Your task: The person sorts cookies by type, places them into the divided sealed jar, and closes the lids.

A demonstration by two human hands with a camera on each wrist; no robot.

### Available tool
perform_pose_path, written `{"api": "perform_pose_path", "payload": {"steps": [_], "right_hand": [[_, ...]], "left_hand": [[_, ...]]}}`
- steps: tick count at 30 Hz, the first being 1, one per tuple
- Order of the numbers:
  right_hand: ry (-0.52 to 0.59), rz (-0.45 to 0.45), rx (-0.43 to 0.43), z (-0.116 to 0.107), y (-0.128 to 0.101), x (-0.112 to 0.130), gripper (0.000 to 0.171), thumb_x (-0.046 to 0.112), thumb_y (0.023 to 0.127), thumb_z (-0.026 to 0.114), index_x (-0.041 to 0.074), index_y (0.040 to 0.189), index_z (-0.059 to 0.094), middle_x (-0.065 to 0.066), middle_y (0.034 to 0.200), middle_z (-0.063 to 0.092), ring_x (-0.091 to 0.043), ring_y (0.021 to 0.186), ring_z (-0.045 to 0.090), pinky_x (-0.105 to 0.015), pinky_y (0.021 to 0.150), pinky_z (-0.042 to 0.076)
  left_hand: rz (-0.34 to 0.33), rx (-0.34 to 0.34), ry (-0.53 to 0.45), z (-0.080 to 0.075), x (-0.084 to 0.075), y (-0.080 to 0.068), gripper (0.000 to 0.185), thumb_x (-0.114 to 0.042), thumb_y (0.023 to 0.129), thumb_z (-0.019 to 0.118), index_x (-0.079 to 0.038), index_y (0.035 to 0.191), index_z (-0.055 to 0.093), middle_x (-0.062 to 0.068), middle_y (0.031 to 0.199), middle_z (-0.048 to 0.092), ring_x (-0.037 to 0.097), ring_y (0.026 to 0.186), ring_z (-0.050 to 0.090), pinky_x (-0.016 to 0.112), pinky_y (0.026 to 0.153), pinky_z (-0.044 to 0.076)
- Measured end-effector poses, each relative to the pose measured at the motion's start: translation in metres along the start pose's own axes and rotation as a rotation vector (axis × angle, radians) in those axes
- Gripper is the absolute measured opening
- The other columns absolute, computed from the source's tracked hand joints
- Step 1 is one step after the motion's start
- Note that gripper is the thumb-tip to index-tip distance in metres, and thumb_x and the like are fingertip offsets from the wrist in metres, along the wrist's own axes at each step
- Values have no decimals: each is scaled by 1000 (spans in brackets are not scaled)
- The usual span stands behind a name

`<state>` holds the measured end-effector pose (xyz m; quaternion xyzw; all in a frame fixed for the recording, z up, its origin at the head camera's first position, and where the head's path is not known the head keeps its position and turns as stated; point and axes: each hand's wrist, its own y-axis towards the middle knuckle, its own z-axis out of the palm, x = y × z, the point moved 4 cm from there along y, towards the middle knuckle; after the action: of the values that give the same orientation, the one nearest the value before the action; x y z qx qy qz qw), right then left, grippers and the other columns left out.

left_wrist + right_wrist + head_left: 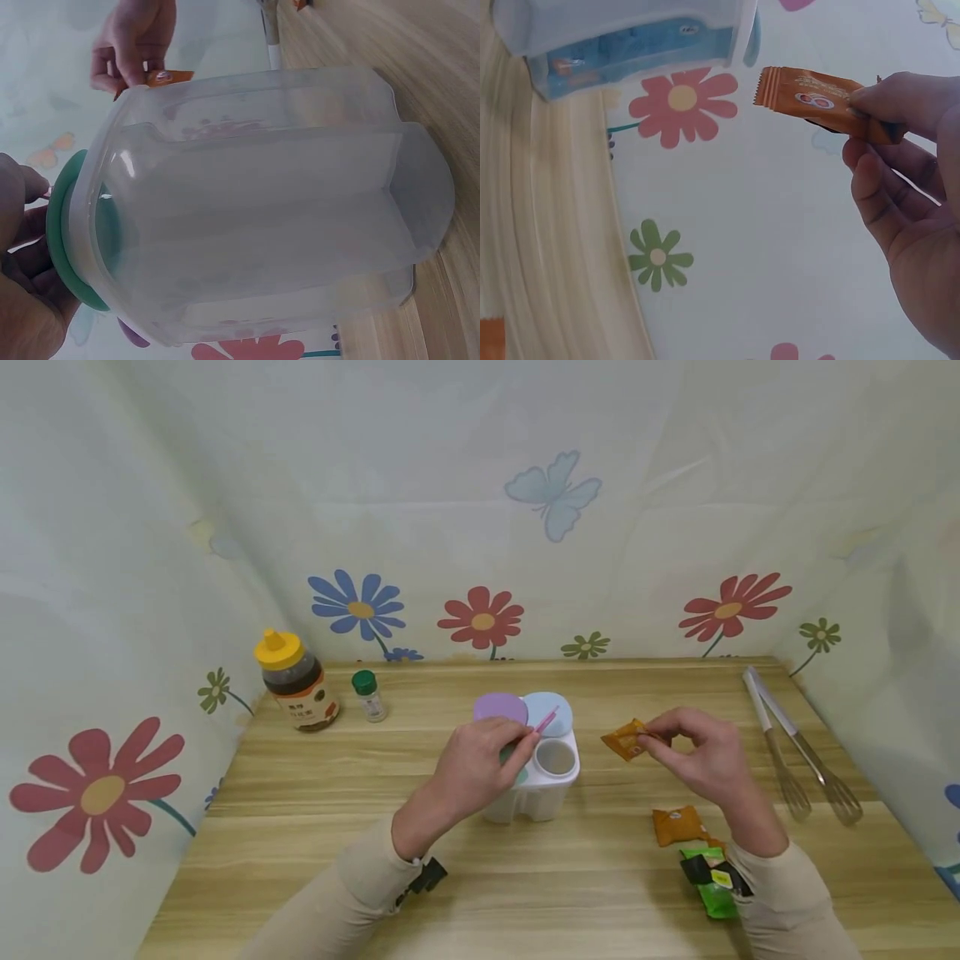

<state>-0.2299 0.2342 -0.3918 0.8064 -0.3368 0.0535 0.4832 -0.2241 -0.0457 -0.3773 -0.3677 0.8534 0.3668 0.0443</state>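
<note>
My left hand [480, 764] is over a translucent storage container [543, 802], pinching a thin pink lid [547, 719] seen edge-on. Its other fingers lie close by the green lid [69, 232] in the left wrist view. Purple [498, 706] and light blue [551, 714] lids cover the far compartments; the near right compartment [556, 758] stands uncovered. To the right, my right hand [701, 756] pinches a small orange snack packet [817, 97] between thumb and fingers, its crimped end pointing toward the container. The packet is held above the table.
Near my right forearm lie another orange packet [677, 826] and a green packet [716, 897], partly covered by the wrist strap. Metal tongs [798, 747] lie at the right edge. A yellow-capped honey bottle [296, 685] and a green-capped shaker [368, 697] stand back left.
</note>
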Motion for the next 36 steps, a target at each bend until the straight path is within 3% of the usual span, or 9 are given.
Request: {"api": "perform_pose_path", "payload": {"steps": [5, 10, 21, 28, 36], "right_hand": [[144, -93, -26, 1, 12, 19, 36, -28, 52, 74, -2, 77, 68, -12, 72, 67, -3, 66, 56, -11, 61, 47], [248, -89, -52, 2, 21, 39, 31, -32, 55, 69, -9, 77, 66, -17, 72, 65, -6, 66, 57, -11, 62, 49], [515, -73, -100, 21, 13, 24, 21, -27, 67, 70, -16, 84, 63, -16, 82, 67, -11, 75, 63, -16, 68, 54], [582, -64, -106, 31, 16, 29, 22, -27, 68, 70, -16, 85, 63, -15, 84, 67, -12, 74, 60, -16, 66, 52], [587, -51, -111, 41, 18, 32, 22, -27, 68, 70, -14, 86, 63, -13, 82, 66, -12, 71, 57, -16, 63, 50]], "left_hand": [[-7, 1, -4, 0, 0, 0, 14, -22, 92, 67, -11, 88, 73, -3, 77, 69, 4, 63, 55, 15, 56, 44], [0, -8, -7, 1, -1, 0, 12, -22, 91, 68, -11, 88, 73, -3, 76, 69, 3, 61, 55, 14, 55, 43], [-17, -4, -14, 0, 0, -1, 13, -22, 92, 68, -11, 89, 74, -4, 77, 69, 4, 61, 54, 14, 54, 42], [-15, -8, -18, 0, 0, -1, 13, -23, 92, 68, -11, 89, 74, -4, 75, 68, 4, 60, 52, 13, 52, 40], [-2, -19, -26, 1, 0, -1, 12, -21, 91, 68, -11, 88, 73, -5, 74, 67, 3, 59, 51, 12, 52, 40]]}}
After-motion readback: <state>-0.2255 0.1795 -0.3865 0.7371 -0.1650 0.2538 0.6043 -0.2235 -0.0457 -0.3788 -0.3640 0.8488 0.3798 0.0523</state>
